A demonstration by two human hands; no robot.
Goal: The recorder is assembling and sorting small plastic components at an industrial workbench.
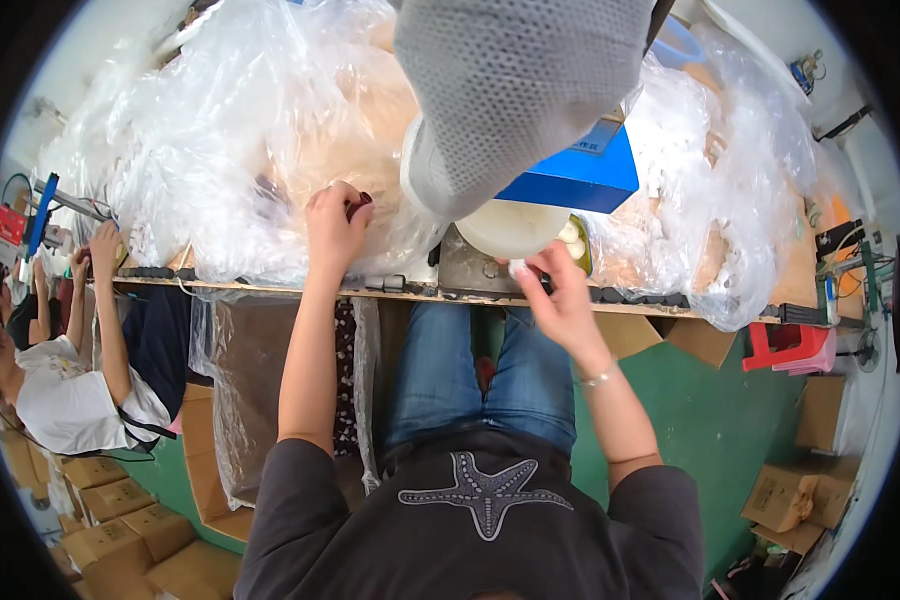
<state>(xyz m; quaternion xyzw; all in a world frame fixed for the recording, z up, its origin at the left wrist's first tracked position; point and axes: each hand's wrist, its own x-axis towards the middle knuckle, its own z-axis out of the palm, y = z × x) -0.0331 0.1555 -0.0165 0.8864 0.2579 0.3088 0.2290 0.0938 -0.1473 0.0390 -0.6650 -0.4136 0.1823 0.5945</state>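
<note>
Centrally, clear plastic bags (220, 150) fill the upper left of the frame over the workbench edge (270, 290). Right hand (560, 295), frame centre, pinches a small white piece (518, 267) below the white dome (510, 228). Left hand (335, 225), centre-left, closes on a small dark part (360, 205).

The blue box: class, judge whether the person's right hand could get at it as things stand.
Probably yes. The right hand is at the white bowl, just below the blue box; only the grey machine head beside it crowds the way.
</note>
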